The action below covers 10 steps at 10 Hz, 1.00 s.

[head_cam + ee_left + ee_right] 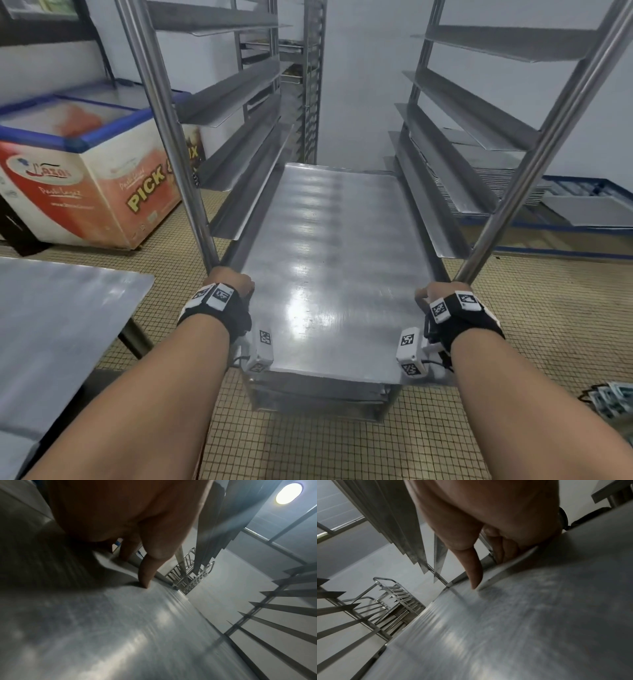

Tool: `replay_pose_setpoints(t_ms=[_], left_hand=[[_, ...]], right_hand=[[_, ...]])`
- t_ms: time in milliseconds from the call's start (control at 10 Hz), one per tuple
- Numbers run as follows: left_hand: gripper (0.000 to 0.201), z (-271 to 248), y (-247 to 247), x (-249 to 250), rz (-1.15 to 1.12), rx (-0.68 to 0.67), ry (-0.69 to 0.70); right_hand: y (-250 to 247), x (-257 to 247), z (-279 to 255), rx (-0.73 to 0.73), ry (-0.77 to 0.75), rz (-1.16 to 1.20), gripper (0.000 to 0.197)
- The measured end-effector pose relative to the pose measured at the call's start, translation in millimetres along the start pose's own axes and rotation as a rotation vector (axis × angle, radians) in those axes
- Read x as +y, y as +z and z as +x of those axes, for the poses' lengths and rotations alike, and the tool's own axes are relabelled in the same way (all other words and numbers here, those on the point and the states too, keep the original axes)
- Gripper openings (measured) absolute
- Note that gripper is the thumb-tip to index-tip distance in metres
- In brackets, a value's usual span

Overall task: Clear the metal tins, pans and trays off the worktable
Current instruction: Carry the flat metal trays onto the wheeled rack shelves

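A large flat metal tray (pixel 329 260) lies partway inside a steel rack trolley (pixel 507 192), on top of a stack of more trays (pixel 318 390) whose front edges stick out. My left hand (pixel 233 284) grips the tray's left edge and my right hand (pixel 438 294) grips its right edge, both near the trolley's front posts. In the left wrist view the thumb (pixel 149 566) presses on the tray (pixel 120 628) while fingers curl under the rim. In the right wrist view the thumb (pixel 474 566) lies on the tray (pixel 505 628) likewise.
Angled runners (pixel 239 150) line both sides of the trolley. A metal worktable (pixel 51 325) stands at the left. A chest freezer (pixel 85 164) sits behind it. A second rack (pixel 308 85) stands at the back, and stacked trays (pixel 496 178) lie at the right.
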<state>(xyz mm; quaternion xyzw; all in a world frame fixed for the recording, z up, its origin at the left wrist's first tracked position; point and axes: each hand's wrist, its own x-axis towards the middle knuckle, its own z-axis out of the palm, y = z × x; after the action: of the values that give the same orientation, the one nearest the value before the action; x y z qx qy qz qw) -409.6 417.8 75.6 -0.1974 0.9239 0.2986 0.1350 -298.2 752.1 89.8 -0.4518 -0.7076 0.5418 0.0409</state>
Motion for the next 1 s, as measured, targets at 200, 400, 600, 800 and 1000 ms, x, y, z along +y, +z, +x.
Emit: replay_pose_setpoints(t_ms=[200, 400, 600, 800, 1000], left_hand=[[0.063, -40.0, -10.7, -9.6, 0.34, -0.169, 0.248], [0.089, -87.8, -6.4, -51.3, 0.509, -0.307, 0.572], [0.104, -101.8, 8.0, -85.7, 0.652, -0.236, 0.753], [0.088, -91.2, 22.9, -80.2, 0.716, -0.168, 0.745], [0.084, -60.1, 26.4, -56.7, 0.678, -0.151, 0.741]], right_hand=[[-3.8, 9.9, -29.3, 0.04, -0.06, -0.243, 0.06], [-8.1, 60.1, -80.4, -0.277, -0.379, -0.466, 0.107], [5.2, 94.1, -98.0, -0.29, -0.703, -0.877, 0.089], [16.2, 99.1, -92.6, -0.215, -0.873, -1.229, 0.08], [29.7, 83.6, -61.4, -0.183, -0.883, -1.273, 0.085]])
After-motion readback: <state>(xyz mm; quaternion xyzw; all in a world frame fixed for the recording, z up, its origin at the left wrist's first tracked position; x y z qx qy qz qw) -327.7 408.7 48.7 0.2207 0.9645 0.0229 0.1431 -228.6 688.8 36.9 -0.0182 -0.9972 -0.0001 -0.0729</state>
